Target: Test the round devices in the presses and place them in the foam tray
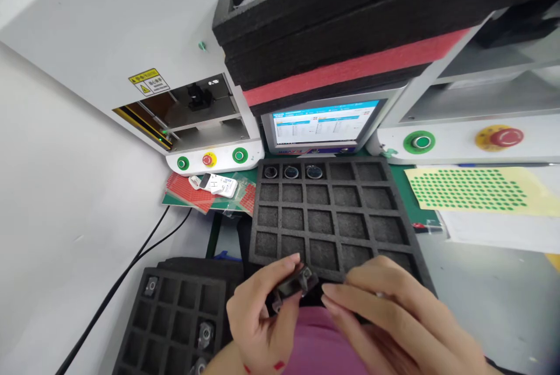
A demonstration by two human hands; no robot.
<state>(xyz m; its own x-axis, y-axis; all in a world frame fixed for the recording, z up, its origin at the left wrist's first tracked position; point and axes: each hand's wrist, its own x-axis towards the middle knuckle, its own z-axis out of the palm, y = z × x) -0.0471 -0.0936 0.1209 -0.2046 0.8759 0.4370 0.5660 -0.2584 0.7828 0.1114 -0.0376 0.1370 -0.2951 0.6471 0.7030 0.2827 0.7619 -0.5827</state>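
My left hand (266, 308) is closed around a small black part (295, 286), held between thumb and fingers just in front of the foam tray's near edge. Its upper end shows a small greyish detail, and its exact kind is unclear. My right hand (389, 311) is just to the right, apart from the part, with thumb and fingertips pinched together. Whatever may be between those fingertips is hidden. Beyond both hands lies the black foam tray (321, 193) with square pockets. Round glassy pieces (291, 172) sit in three pockets of its back row.
A second foam tray (151, 308) at lower left holds several small parts. Stacked foam trays (341, 31) overhang the monitor (324, 124). Machines with buttons stand on both sides. A white handheld device (221, 185) and a green-dotted sticker sheet (472, 189) flank the middle tray.
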